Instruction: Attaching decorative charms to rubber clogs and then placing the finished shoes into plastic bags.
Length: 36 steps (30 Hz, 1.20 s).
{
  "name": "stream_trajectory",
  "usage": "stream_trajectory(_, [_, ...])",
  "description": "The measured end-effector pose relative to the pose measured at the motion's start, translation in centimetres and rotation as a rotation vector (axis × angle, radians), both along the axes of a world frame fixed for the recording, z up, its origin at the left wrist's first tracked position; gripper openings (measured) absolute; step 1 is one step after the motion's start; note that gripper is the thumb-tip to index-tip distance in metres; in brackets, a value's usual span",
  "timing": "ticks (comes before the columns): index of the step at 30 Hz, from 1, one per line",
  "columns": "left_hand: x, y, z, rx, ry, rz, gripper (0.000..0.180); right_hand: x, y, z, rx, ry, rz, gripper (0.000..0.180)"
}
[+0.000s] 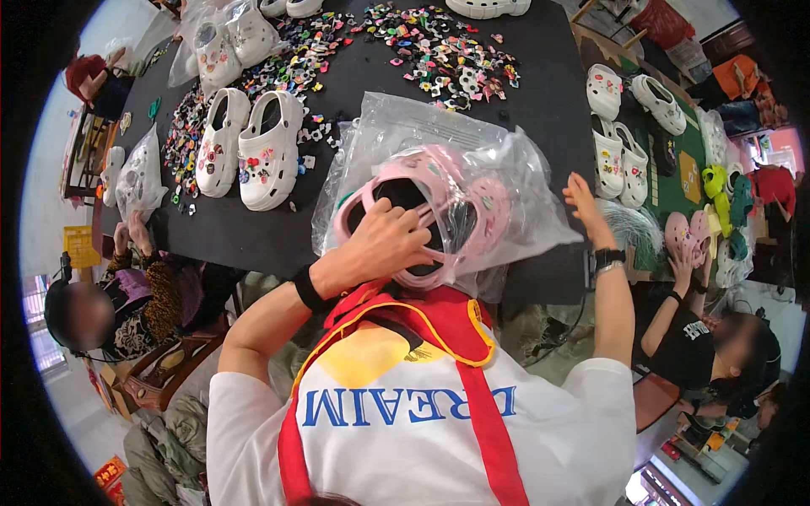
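Observation:
A pair of pink clogs [439, 164] lies in a clear plastic bag [527, 185] at the table's near edge, directly before me. My left hand [384, 240] is closed, its fingers curled at the near clog's strap and the bag's mouth; the fingertips are partly hidden. Just past the bag's right corner, my right hand [584, 202] is raised with fingers stretched out and nothing in them. A pair of white clogs [268, 152] decorated with small charms stands to the left of the bag.
Heaps of small colourful shoe charms [460, 59] spread over the far side of the black table [540, 93]. Bagged white clogs [228, 42] sit at the far left. More white clogs [620, 164] line a green table at right. Co-workers sit on both sides, one handling pink clogs [685, 236].

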<state>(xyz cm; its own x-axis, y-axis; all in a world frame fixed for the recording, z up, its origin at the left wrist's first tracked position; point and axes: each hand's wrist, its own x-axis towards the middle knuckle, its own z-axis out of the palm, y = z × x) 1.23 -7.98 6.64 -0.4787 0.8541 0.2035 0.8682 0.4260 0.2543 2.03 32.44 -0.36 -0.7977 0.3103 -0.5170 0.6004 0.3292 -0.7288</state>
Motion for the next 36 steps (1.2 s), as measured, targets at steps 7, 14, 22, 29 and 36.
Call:
stream_trajectory(7, [0.0, 0.1, 0.4, 0.01, -0.065, 0.004, 0.031, 8.8, -3.1, -1.9, -0.249, -0.011, -0.27, 0.075])
stream_trajectory(14, [0.8, 1.1, 1.3, 0.022, -0.079, -0.095, 0.031, 6.2, -8.3, -6.1, -0.519, 0.042, -0.43, 0.049])
stream_trajectory(22, [0.9, 0.0, 2.3, 0.025, -0.146, -0.086, 0.029, 0.9, -6.0, -8.0, -0.174, 0.352, -0.705, 0.033])
stream_trajectory(29, [-0.2, -0.2, 4.4, 0.095, -0.185, -0.185, 0.031, -0.4, 5.0, -10.2, -0.22, 0.429, -0.961, 0.04])
stream_trajectory(36, [-4.6, -3.0, 7.1, 0.448, -0.596, -0.105, 0.034, -0.9, 7.0, -8.1, -0.359, 0.46, -0.723, 0.036])
